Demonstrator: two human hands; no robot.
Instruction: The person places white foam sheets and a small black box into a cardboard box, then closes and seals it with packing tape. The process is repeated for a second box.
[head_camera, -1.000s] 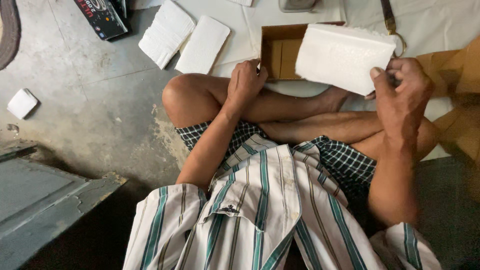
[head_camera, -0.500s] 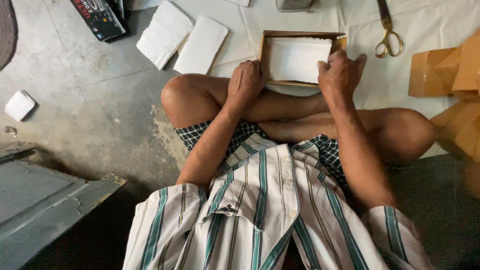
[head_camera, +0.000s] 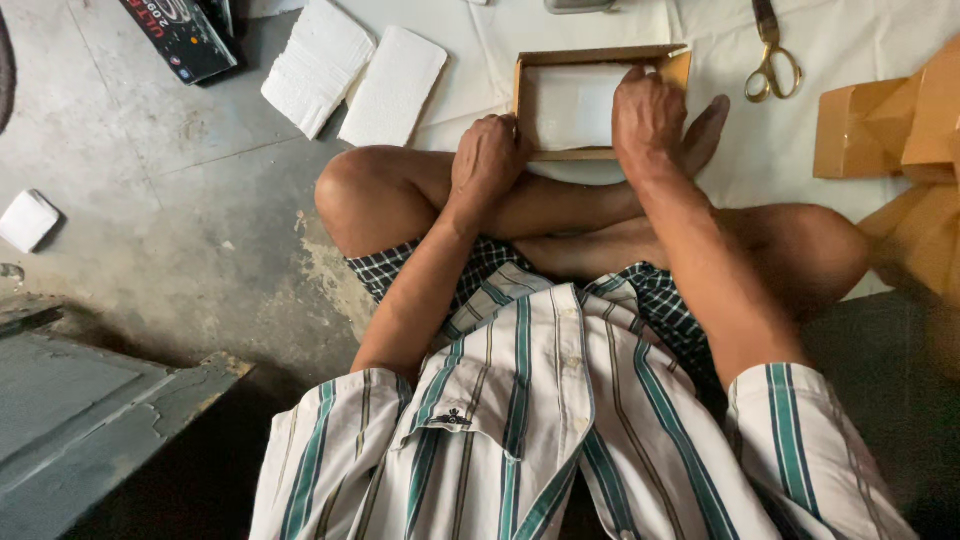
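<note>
Now the white pad (head_camera: 572, 105) lies flat inside the box (head_camera: 598, 57), upper centre of the frame, on the white sheet (head_camera: 850, 40) just past the crossed legs. A second ago it was held tilted above the box at the upper right; half a second ago it was going in under the right hand; since then it has settled level, its face filling most of the interior. The right hand (head_camera: 650, 120) rests palm-down on the pad's right part, fingers extended and together, pressing rather than gripping; the thumb points toward the right of the frame. The left hand (head_camera: 488, 158) has stayed on the box's lower left corner, fingers curled over the wall, bracing it.

Judged from this, the insertion looks complete or nearly so: the pad no longer stands clear of the rim, though whether it is seated fully to the bottom cannot be told.

Surroundings: two more white pads (head_camera: 318, 62) (head_camera: 392, 85) lie side by side at upper left, partly on the sheet. Scissors (head_camera: 771, 55) lie at upper right. Folded brown boxes (head_camera: 865, 130) are stacked at the right edge. A small white pad (head_camera: 28, 220) sits alone on the concrete (head_camera: 180, 200) at far left.
</note>
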